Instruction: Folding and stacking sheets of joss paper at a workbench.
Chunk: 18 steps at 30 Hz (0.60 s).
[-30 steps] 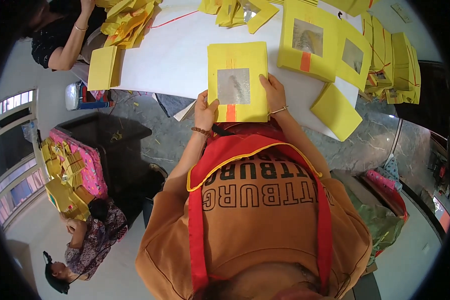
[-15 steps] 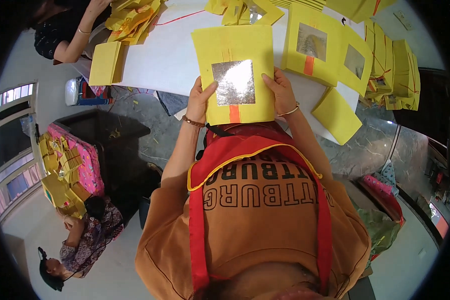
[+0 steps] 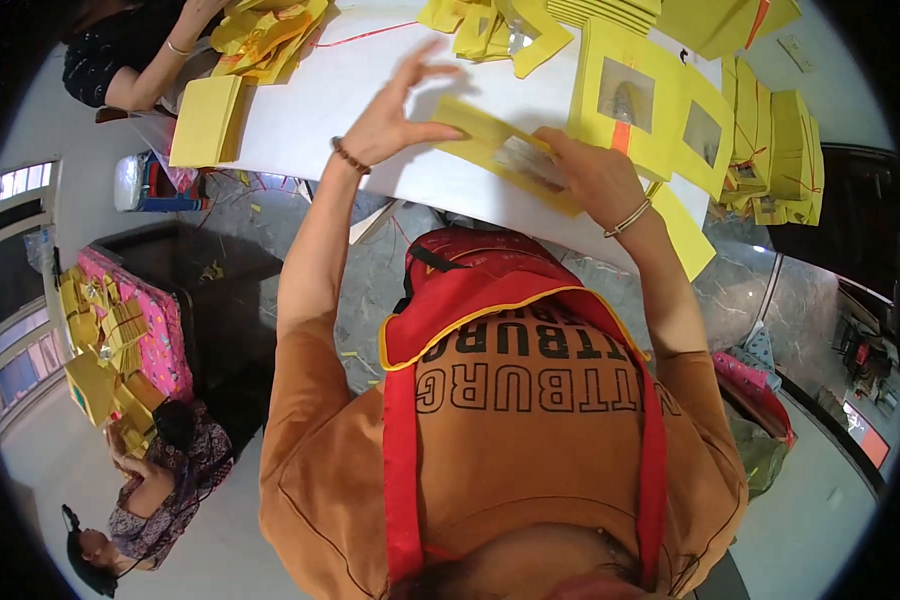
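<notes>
Above a white table (image 3: pixel 285 125), the right hand (image 3: pixel 598 183) is gripping a blurred, silver-patched yellow paper piece (image 3: pixel 494 146) while the left hand (image 3: pixel 383 125) is holding its fingers wide at the opposite end, a seemingly one-sided grip risking a slip or crease.

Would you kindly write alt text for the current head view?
A person's right hand grips blurred, silver-patched yellow paper over a white table; the left hand is open at the paper's other end, fingers spread. Yellow stacks sit to both sides.
</notes>
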Motion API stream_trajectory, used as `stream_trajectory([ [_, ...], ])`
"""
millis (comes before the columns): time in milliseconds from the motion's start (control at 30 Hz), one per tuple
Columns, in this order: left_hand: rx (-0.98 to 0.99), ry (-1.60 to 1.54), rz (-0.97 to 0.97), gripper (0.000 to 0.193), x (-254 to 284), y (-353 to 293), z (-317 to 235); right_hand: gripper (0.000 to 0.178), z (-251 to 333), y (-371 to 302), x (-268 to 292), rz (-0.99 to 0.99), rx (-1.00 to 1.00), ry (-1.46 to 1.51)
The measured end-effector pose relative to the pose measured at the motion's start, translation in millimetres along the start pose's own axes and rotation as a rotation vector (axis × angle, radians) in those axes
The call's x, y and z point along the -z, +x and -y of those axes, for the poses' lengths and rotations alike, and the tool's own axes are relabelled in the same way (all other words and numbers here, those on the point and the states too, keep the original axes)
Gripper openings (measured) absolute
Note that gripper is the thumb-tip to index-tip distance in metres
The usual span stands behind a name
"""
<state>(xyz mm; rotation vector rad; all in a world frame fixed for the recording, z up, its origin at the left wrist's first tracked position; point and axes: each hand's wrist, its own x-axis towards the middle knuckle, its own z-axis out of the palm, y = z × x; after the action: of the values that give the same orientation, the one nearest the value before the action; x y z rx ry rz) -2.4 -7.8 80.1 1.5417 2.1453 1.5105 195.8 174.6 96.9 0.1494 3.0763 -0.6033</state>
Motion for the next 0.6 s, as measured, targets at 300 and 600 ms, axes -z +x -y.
stream_trajectory([
  [300, 0.297, -0.671, 0.241, 0.017, -26, -34, 40, 0.038, 5, -28, 23, 0.0, -0.17, 0.206],
  [600, 0.344, -0.839, 0.21, 0.018, -32, -37, 46, 0.031, -34, -55, -57, -0.308, -0.208, 0.741],
])
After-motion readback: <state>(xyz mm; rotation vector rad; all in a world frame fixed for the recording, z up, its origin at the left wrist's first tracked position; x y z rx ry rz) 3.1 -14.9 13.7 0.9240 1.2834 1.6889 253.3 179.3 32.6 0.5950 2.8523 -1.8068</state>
